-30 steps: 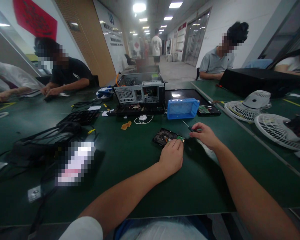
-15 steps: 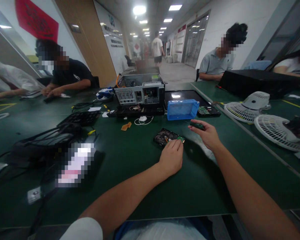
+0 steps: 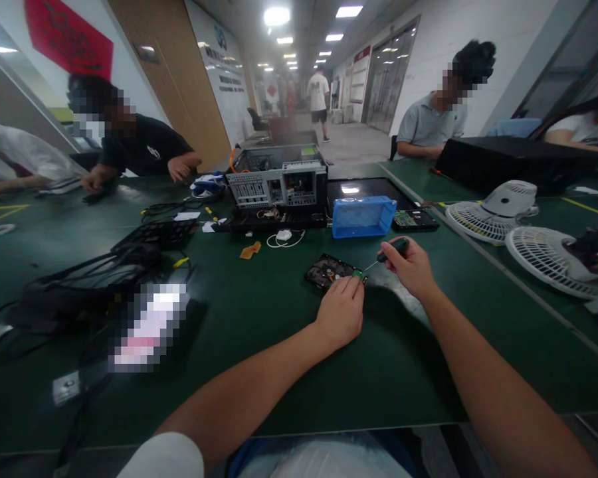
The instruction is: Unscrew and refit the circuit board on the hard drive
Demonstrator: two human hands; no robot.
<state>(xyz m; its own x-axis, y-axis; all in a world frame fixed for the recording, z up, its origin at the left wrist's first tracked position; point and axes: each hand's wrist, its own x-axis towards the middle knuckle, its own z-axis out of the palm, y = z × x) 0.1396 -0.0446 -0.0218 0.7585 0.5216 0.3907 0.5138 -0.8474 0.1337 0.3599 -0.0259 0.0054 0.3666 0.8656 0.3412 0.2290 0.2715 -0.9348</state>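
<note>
A hard drive (image 3: 323, 270) lies on the green tabletop in front of me, its dark underside up and a small green circuit board at its right end. My left hand (image 3: 342, 305) grips the drive's near right edge, fingers pressed together over it and hiding that corner. In my right hand (image 3: 409, 265) is a screwdriver (image 3: 397, 247) with a dark green handle, the fingers closed round it. Its thin shaft slants down left, the tip at or just above the circuit board; whether it touches, I cannot tell.
Beyond the drive stand a blue plastic bin (image 3: 363, 219) and an opened computer case (image 3: 279, 186). White fan parts (image 3: 553, 265) lie at right. A black bag with cables (image 3: 80, 285) and a blurred bright phone-like object (image 3: 149, 328) sit at left. Other people are seated around.
My right hand has turned the screwdriver so its shaft points down left to the drive's circuit board. The left hand stays on the drive.
</note>
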